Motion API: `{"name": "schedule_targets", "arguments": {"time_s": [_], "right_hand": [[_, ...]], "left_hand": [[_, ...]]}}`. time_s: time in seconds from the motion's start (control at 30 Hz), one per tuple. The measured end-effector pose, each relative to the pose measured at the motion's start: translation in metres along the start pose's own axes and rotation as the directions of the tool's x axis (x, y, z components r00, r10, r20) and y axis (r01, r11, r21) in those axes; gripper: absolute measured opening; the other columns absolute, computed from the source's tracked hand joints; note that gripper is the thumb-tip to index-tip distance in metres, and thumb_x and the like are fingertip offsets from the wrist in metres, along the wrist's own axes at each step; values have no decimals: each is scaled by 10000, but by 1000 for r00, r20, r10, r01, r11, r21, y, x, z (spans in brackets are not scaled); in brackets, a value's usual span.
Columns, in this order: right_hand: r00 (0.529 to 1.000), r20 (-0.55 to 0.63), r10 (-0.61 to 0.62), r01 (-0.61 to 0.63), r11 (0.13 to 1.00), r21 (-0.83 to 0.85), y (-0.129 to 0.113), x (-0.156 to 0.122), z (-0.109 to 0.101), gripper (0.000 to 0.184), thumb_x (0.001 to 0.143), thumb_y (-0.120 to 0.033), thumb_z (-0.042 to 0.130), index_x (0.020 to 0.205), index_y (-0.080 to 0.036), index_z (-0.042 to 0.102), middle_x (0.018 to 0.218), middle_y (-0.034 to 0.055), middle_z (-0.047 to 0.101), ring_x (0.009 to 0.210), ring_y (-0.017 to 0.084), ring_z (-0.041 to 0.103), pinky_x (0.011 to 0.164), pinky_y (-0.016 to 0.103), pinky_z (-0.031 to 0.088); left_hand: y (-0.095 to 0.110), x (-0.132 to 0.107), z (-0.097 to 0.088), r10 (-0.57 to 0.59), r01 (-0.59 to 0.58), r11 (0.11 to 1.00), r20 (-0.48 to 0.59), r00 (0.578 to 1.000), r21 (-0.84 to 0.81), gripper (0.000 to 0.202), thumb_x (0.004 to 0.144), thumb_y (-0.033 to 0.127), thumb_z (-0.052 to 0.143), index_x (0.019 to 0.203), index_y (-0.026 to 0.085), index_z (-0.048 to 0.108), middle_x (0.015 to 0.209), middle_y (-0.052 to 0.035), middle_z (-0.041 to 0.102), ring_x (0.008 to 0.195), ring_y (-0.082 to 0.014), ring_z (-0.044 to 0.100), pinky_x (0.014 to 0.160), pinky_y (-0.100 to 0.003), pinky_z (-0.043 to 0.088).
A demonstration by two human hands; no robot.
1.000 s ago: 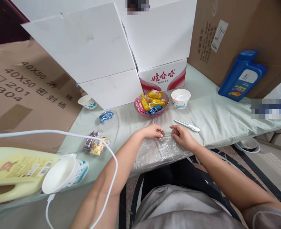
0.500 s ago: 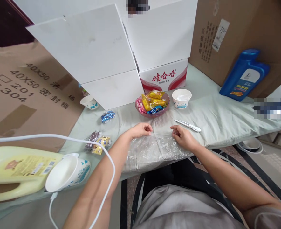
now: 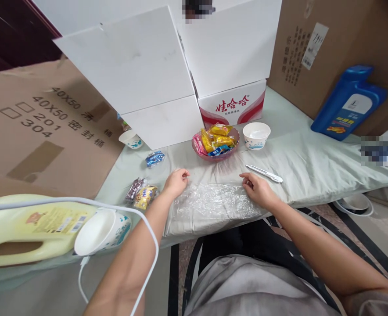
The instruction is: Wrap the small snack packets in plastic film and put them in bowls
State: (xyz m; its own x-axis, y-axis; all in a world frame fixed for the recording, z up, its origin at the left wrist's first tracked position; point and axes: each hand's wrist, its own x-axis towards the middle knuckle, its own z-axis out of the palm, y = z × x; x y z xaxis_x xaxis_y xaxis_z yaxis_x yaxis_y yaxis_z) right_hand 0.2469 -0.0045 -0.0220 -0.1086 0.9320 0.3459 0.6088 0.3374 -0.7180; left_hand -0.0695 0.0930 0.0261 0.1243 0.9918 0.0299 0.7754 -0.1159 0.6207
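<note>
A crinkled sheet of clear plastic wrap (image 3: 213, 202) lies stretched on the pale green cloth (image 3: 299, 166) in front of me. My left hand (image 3: 176, 181) pinches its far left corner with curled fingers. At the far right corner my right hand (image 3: 256, 188) pinches the wrap the same way. Behind the wrap stands a pink bowl (image 3: 216, 154) filled with yellow, pink and blue snack packets. A white utility knife (image 3: 264, 173) lies just beyond my right hand.
White paper bowls (image 3: 256, 135) (image 3: 131, 139) and white boxes (image 3: 167, 79) stand at the back. Loose snack packets (image 3: 141, 194) (image 3: 155, 158) lie at left. A yellow jug (image 3: 29, 228), a tipped paper cup (image 3: 103, 230) and a white cable (image 3: 115, 210) are near left. A blue jug (image 3: 348, 103) leans far right.
My left hand has slid left along the cloth, away from my right hand, spreading the plastic wrap wider. The right hand has stayed in place.
</note>
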Motion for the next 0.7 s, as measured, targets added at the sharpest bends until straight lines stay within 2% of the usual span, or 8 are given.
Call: {"name": "schedule_targets", "arguments": {"time_s": [0.1,0.23,0.33,0.47,0.57,0.7], "right_hand": [[1000,-3,1,-1,1000,0,0,0,1,375,837,-169,471,1201,-189,558,915,42,667,746,165,623,730,298,492],[999,-8,-44,44,999,-18,2,-1,2,401,851,-151,446,1225,-213,577,1018,59,669,825,173,640,782,316,509],[993,-53,-101,93,985,-143,4,0,4,367,861,-152,442,1178,-195,622,1081,94,662,1001,234,610,901,390,489],[979,-175,-101,32,934,-355,6,1,6,348,855,-186,496,1175,-137,625,1224,171,599,1135,319,515,1001,509,408],[973,-200,-117,37,930,-366,6,1,7,332,896,-254,502,1192,-147,609,1226,169,590,1142,318,502,993,513,409],[972,-170,-164,91,923,-373,9,1,9,257,892,-310,543,1072,-166,656,1156,146,616,1106,317,519,965,495,425]], "left_hand": [[-4,-12,0,12,-7,998,-102,995,54,92,726,245,585,805,201,602,786,-8,599,754,-163,567,738,-275,440],[-8,-33,6,64,-62,990,-7,998,128,214,713,367,671,840,200,626,790,1,593,698,-152,549,684,-269,439],[-12,-47,14,134,-133,975,4,991,178,134,731,313,664,790,200,623,816,-11,591,731,-159,553,719,-281,447],[-17,-60,24,253,-223,947,-112,961,230,73,815,253,576,764,203,589,801,-30,595,801,-184,559,774,-303,447],[-21,-64,28,319,-268,927,-178,931,262,83,840,241,548,765,209,565,804,-36,605,838,-199,556,790,-318,445],[-28,-65,30,379,-330,919,-253,890,215,83,842,248,545,770,208,551,762,-20,587,788,-189,559,734,-307,455]]}}
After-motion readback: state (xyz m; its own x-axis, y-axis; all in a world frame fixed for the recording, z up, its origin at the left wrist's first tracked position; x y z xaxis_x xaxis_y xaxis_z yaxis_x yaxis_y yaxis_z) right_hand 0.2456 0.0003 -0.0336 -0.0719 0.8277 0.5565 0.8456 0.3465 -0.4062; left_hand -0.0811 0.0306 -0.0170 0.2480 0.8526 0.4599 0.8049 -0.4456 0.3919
